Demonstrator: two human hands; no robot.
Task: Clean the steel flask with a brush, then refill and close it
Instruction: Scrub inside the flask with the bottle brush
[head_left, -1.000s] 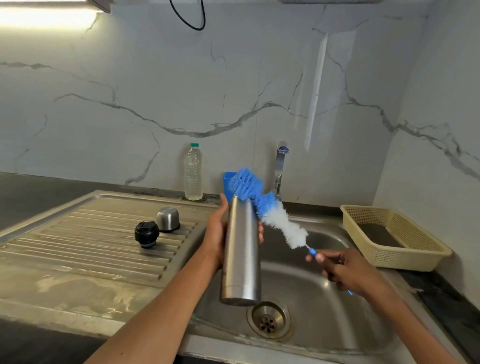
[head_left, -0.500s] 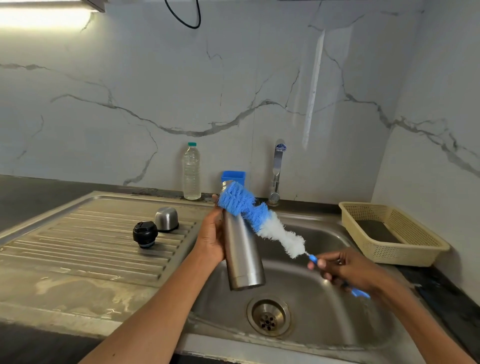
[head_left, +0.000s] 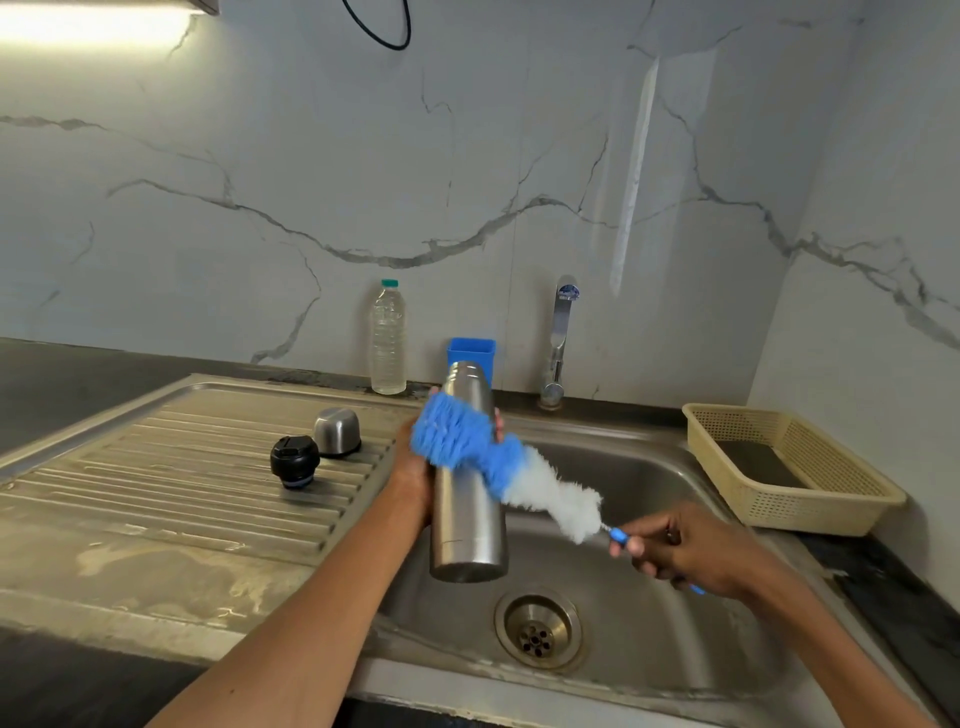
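While left hand (head_left: 415, 475) fingers wrap the upright flask (head_left: 467, 514), right hand (head_left: 691, 551) fingers pinch the brush (head_left: 493, 457) across it.

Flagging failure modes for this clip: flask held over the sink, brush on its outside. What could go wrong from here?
1. The left hand grips the steel flask alone, in the air above the sink; sideways brush strokes could twist it loose, and it would likely drop onto the drain.
2. The right hand holds the brush by its thin handle end, so the long head may flex and skid off the flask.
3. The black stopper and steel cap sit loose on the ridged drainboard; a left elbow swing might knock them.
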